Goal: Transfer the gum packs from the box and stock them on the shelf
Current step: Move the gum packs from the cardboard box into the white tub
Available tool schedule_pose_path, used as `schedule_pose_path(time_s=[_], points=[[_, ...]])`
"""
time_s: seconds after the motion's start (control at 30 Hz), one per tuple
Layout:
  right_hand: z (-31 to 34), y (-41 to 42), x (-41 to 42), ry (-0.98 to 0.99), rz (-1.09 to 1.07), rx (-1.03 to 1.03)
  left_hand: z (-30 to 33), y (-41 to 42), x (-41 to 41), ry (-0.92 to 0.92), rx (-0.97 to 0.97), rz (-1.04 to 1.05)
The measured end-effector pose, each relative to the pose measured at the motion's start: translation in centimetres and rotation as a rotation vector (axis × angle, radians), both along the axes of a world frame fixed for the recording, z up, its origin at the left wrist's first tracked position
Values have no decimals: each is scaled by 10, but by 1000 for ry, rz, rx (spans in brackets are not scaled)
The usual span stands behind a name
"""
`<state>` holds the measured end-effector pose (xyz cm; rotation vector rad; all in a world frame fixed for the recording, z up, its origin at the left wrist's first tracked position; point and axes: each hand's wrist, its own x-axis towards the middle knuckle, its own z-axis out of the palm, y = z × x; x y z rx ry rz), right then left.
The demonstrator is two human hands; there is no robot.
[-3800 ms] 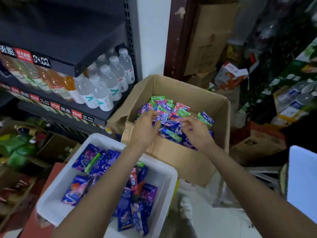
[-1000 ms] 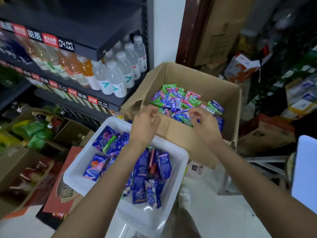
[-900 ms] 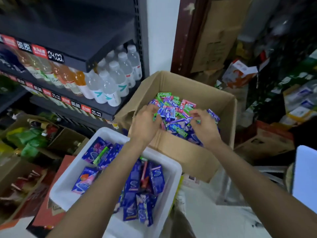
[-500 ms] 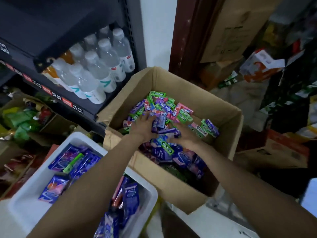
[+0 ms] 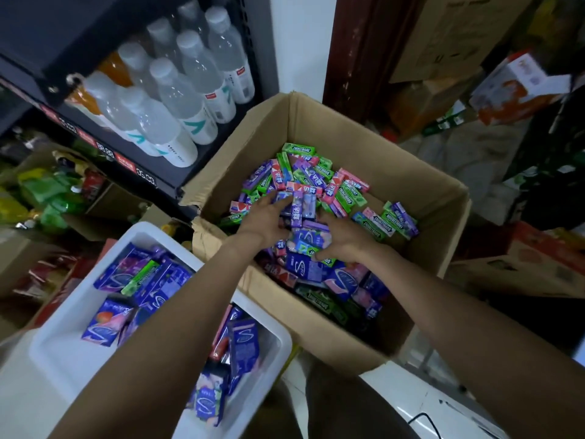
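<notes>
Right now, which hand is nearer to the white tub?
Left. The left hand is in the cardboard box on the side toward the white tub; the right hand lies farther right.

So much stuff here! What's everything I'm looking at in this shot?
cardboard box: one, brown, open, centre.
gum packs: too many to count; green, purple, pink, blue; heaped loose in the box.
white bin: one, lower left, beside the box.
blue packs: a dozen or so, mostly blue-purple, lying in the bin.
water bottles: about eight, clear with white caps, on the dark shelf, upper left.
orange drink bottles: a couple, partly hidden behind the water.
other cartons: several, brown, stacked upper right.
left hand: in the box, on the packs.
right hand: in the box, gathering packs against the left.
</notes>
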<state>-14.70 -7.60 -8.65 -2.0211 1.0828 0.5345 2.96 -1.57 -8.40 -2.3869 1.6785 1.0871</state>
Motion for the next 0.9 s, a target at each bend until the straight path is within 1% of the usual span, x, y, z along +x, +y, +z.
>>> schedule_pose_path(time_s=[0.07,0.17,0.23,0.37,0.47,0.53,0.57,0.63,0.67,0.73,0.8,0.83,0.9], points=[[4,0,-2,-20,-28,0,0,1,-1,-1,-2,-7],[7,-2,-3,11,-14,-81,0,0,-2,-11,3,-2],[8,-3,-3,7,-46,-111,0,0,-2,-8,4,-1],[7,-8,-5,-40,-156,-123,3,0,-4,0,-1,12],[8,-9,-7,-126,-278,-104,4,1,-5,20,-12,26],[9,-9,-9,-199,-373,-49,7,0,-7,42,-56,55],[9,-10,-10,-228,-417,-18,8,-2,-9,67,-108,84],[5,-11,-12,-275,-488,13,14,-4,-15,165,-243,192],[7,-10,-13,-305,-523,23,19,-4,-19,266,-270,283],[14,-8,-12,-410,-623,62,23,-6,-26,540,-196,464],[25,-5,-10,-526,-695,167,29,-7,-34,776,-109,568],[32,-3,-8,-563,-680,233,31,-6,-36,837,-98,604],[43,0,-4,-600,-572,307,32,-4,-40,968,-130,723]])
